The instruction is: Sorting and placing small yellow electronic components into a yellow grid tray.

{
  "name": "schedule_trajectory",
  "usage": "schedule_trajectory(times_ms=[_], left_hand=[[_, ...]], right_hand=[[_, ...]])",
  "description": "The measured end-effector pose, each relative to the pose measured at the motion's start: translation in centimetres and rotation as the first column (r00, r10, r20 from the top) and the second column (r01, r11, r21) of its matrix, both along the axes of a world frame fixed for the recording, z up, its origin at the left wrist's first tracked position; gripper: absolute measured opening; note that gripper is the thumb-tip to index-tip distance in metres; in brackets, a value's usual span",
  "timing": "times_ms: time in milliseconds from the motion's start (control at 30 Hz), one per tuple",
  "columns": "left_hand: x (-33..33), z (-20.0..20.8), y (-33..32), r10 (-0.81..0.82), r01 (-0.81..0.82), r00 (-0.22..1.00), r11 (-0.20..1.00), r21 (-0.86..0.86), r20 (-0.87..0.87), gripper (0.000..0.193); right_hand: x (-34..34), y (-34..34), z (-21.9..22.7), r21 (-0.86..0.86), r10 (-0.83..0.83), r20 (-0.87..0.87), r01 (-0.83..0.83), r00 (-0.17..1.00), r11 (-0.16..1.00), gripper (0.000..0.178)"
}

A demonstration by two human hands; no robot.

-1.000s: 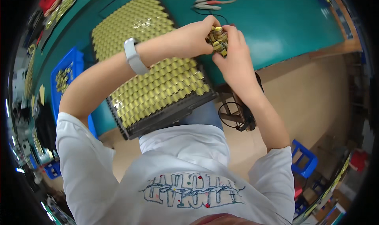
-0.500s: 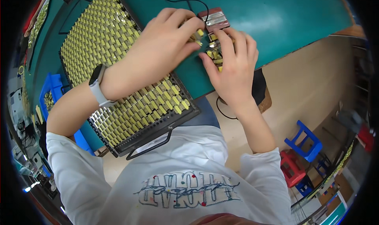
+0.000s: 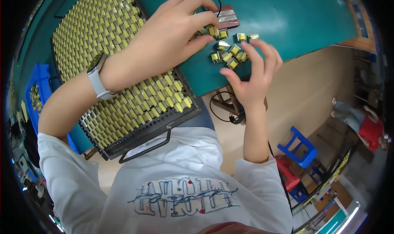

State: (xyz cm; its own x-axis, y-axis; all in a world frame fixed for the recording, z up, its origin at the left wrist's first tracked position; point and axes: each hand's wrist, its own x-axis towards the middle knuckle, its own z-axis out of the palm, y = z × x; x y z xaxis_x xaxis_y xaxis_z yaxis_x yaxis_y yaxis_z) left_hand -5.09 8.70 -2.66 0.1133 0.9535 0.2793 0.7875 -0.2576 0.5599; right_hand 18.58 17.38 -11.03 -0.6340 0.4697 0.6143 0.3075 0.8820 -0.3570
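Observation:
Several small transformers (image 3: pixel 232 63) with yellow tape and metal pins lie loose in a pile on the green table. Over their left edge, my left hand (image 3: pixel 180 27) curls its fingers around a few more of the transformers (image 3: pixel 212 31); its palm side is hidden. My right hand (image 3: pixel 256 76) is spread at the right of the pile, thumb and fingers apart, with its fingertips close to the nearest pieces and nothing visible in its grip. Under my left forearm lies a black tray (image 3: pixel 141 139), filled with slanting rows of the same yellow parts.
A reddish-brown block with metal strips (image 3: pixel 227 17) sits behind the pile, a black cable beside it. Left of the tray stands a blue bin (image 3: pixel 37 72). Blue (image 3: pixel 298 148) and red stools (image 3: pixel 288 174) stand on the floor at right, and a person in red (image 3: pixel 371 131) is farther off.
My right hand has drawn back and opened away from the transformers, which now lie spread out in view. My left hand stays beside them. The whole view has shifted slightly.

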Motion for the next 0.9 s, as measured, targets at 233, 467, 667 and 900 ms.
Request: schedule_trajectory(times_ms=[233, 467, 667, 900], left_hand=[[2.7, -1.8, -2.0, -0.058, 0.076, 0.990, 0.987, 0.141, -0.127, 0.034], [3.9, -2.2, -2.9, -0.094, 0.084, 0.978, 0.995, -0.057, -0.188, 0.034], [3.9, -2.4, -3.2, -0.056, 0.049, 0.990, 0.997, -0.058, -0.127, 0.035], [3.8, -2.6, -3.0, -0.026, 0.020, 0.993, 0.998, -0.056, -0.113, 0.033]], right_hand=[[1.0, -3.7, 0.3, -0.120, -0.194, -0.010, 0.192, 0.981, 0.974, 0.034], [0.1, -4.4, 1.2, -0.234, -0.258, 0.011, 0.253, 0.966, 0.939, 0.031], [0.5, -5.0, 2.7, -0.433, -0.197, 0.008, 0.181, 0.980, 0.883, 0.031], [0.3, -5.1, 2.8, -0.397, -0.061, 0.054, 0.077, 0.997, 0.914, 0.035]])
